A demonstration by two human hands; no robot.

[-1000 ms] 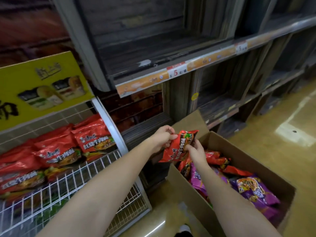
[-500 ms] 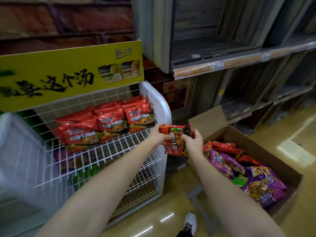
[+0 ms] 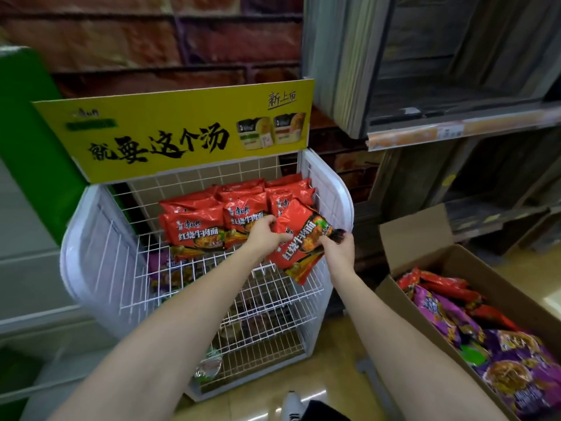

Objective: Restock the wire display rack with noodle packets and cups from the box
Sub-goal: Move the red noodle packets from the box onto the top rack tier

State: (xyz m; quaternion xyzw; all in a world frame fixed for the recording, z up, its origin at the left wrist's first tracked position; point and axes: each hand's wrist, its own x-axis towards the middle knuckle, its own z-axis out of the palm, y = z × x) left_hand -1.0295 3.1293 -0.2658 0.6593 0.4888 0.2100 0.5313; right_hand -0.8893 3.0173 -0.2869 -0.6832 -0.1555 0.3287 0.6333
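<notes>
- we hold one red noodle packet (image 3: 300,241) with both hands above the front right part of the top shelf of the white wire rack (image 3: 91,238).
- our left hand (image 3: 267,233) pinches the left edge of the packet, our right hand (image 3: 338,249) grips its right end.
- the packet is tilted, its lower corner hangs over the front edge of the shelf.
- more red packets (image 3: 197,226) lie in rows at the back of this shelf.
- the cardboard box (image 3: 425,238) stands open on the floor at the right, with purple packets (image 3: 516,375) and red ones inside.
</notes>
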